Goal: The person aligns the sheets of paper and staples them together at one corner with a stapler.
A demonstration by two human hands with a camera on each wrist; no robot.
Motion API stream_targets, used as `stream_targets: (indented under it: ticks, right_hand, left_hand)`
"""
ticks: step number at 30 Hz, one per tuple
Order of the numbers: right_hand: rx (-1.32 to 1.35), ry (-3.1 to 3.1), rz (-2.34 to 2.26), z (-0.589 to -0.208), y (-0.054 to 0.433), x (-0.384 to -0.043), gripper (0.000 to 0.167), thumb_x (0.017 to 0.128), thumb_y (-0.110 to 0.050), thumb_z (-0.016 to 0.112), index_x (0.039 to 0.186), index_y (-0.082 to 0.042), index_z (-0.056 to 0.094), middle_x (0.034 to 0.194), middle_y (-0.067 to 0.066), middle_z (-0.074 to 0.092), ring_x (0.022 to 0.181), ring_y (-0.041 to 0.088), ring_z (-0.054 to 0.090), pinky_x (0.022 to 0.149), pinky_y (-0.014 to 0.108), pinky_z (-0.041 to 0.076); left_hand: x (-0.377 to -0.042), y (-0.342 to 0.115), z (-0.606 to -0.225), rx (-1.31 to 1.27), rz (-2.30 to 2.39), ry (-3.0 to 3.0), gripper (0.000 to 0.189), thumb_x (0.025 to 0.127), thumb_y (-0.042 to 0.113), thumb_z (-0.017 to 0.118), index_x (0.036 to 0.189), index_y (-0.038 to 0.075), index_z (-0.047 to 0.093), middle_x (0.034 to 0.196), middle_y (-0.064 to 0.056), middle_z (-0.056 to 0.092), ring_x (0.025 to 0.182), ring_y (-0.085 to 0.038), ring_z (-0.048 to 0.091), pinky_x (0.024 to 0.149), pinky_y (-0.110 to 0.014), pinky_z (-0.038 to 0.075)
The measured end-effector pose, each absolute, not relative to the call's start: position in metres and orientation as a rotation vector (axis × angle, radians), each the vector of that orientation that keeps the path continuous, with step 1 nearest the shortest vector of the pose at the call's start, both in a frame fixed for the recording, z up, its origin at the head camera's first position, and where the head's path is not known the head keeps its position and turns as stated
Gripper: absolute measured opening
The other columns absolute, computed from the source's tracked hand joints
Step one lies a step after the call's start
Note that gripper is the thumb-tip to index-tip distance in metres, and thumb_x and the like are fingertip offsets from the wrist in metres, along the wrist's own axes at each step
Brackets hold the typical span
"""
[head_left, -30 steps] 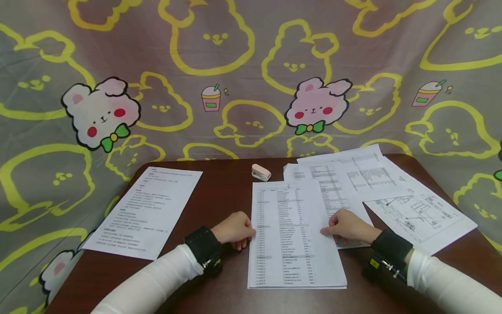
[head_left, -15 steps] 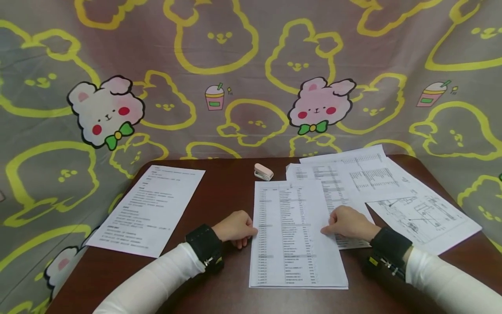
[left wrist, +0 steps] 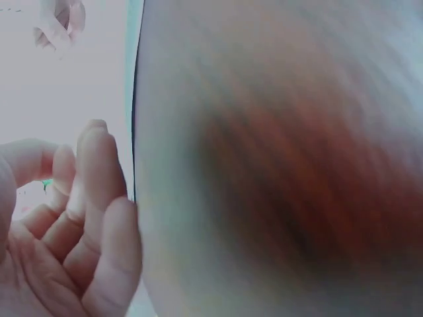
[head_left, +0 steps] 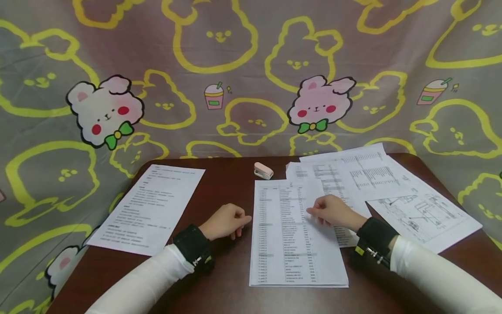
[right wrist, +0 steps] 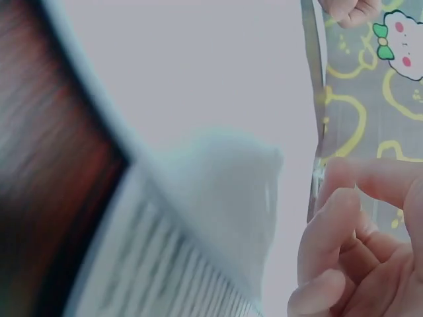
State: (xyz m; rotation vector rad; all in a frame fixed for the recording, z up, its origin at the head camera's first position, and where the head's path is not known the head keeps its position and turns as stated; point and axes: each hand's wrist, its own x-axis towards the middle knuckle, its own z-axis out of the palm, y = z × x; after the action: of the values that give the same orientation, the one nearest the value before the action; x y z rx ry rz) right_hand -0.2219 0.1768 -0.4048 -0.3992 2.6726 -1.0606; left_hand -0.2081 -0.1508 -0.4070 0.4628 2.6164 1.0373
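A stack of printed sheets (head_left: 274,244) lies squared up in front of the person, its lower edges slightly offset. My left hand (head_left: 226,221) is just left of the stack, thumb pointing at its edge. In the left wrist view the fingers (left wrist: 102,172) are loosely bent and hold nothing. Over the stack's right side is my right hand (head_left: 335,211), its fingertips overlapping the top sheet. The right wrist view shows its fingers (right wrist: 330,224) relaxed, with nothing between them. Beyond the stack's top edge sits a small pale pink stapler (head_left: 263,171).
One printed sheet (head_left: 149,209) lies on the left of the dark brown table (head_left: 219,183). At the right, several overlapping papers (head_left: 372,179) spread out, among them a line drawing (head_left: 423,216). A patterned cloth (head_left: 243,56) hangs behind the table.
Both hands have left the stack's side edges. The left hand has shifted left and slightly up, while the right has moved up and inward over the top sheet. The stack stays in place.
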Motion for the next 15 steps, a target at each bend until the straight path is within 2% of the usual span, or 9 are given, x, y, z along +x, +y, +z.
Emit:
stream_targets:
  ticks: [7, 15]
  right_hand:
    - [-0.458, 2.580, -1.214, -0.402, 0.158, -0.232, 0.022, 0.096, -0.021, 0.061, 0.086, -0.003, 0.063, 0.064, 0.004, 0.062, 0.052, 0.018, 0.054, 0.051, 0.028, 0.037]
    - [-0.488, 2.528, -1.286, -0.398, 0.133, -0.243, 0.018, 0.097, -0.019, 0.060, 0.097, -0.001, 0.063, 0.080, 0.005, 0.066, 0.065, 0.022, 0.060, 0.051, 0.029, 0.042]
  left_hand:
    - [-0.210, -0.182, -0.398, 0.477, 1.192, 2.666, 0.030, 0.098, 0.024, 0.060, 0.074, 0.005, 0.063, 0.064, -0.005, 0.062, 0.052, -0.020, 0.057, 0.050, -0.031, 0.047]
    - [-0.214, -0.225, -0.388, 0.379, 1.249, 2.731, 0.027, 0.100, 0.023, 0.057, 0.092, -0.002, 0.063, 0.078, -0.012, 0.067, 0.063, -0.028, 0.064, 0.056, -0.035, 0.051]
